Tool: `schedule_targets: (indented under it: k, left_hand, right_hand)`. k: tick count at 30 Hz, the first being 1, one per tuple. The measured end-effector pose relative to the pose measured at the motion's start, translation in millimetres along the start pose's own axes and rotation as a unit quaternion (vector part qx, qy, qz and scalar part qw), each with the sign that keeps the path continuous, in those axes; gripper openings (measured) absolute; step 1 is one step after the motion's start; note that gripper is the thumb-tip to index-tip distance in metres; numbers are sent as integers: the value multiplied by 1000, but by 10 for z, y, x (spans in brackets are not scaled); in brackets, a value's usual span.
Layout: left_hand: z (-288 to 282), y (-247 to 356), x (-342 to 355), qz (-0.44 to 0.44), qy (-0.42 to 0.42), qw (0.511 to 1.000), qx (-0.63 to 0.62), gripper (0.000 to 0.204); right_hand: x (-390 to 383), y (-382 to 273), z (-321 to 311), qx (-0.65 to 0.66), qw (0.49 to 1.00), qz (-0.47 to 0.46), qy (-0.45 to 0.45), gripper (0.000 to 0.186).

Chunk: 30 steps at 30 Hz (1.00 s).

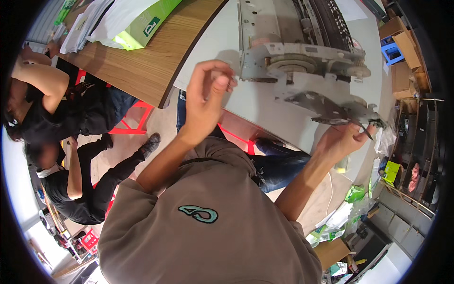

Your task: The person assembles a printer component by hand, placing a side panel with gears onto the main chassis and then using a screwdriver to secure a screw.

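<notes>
The right hand [341,139] is pinched narrow around a thin dark tool [365,130], a slim pointed thing whose kind I cannot make out from here, with its tip angled up toward the underside of a grey metal bracket [326,105]. That bracket juts off the near end of a large grey mechanism [298,45] with rollers and a round hub, which lies on the white table [236,102] close to the table's right-hand edge, so the bracket overhangs toward the person. The left hand [207,94] is raised over the near left corner of the white table with thumb and fingertips drawn together; whether they pinch some small part between them I cannot tell, nothing shows. It does not touch the mechanism, though it is just beside its left end.

To my eye the work wants the free hand down on the frame, since the machine's end hangs near the edge and could shift under a prying tip. The tool should go in square, pressure light (that bracket looks thin enough to bend).

Further out, a wooden table [156,52] butts against the white one and carries a green and white box [142,23] and papers. To the left other people [80,142] in dark clothes sit by red stools [135,118]. Cardboard boxes [406,47] stand beyond the far right corner
</notes>
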<state>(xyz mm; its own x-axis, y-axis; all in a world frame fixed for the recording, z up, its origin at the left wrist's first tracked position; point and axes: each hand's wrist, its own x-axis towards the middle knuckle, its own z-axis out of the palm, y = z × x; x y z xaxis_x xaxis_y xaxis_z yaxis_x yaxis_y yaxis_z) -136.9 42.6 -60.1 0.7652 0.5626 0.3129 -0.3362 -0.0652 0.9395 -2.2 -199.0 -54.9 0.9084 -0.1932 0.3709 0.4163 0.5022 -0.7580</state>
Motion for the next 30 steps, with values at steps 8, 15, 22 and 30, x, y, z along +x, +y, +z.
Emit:
schedule_targets:
  k: [8,15,22,30]
  left_hand:
    - [-96,-133,246,79,-18,992,100,33]
    - [12,-338,247,116,-15,992,52,25]
    - [56,-295,343,150,-31,988,31,33]
    - [13,-432,426,185,-28,981,50,26]
  right_hand:
    - [-15,90,-32,13,999,-4,-43,56]
    - [-50,106,-1,-53,997,-37,-33,50]
    - [-29,91,80,-108,992,-61,-16,46]
    - [-38,160,152,-103,985,-132,-50,43]
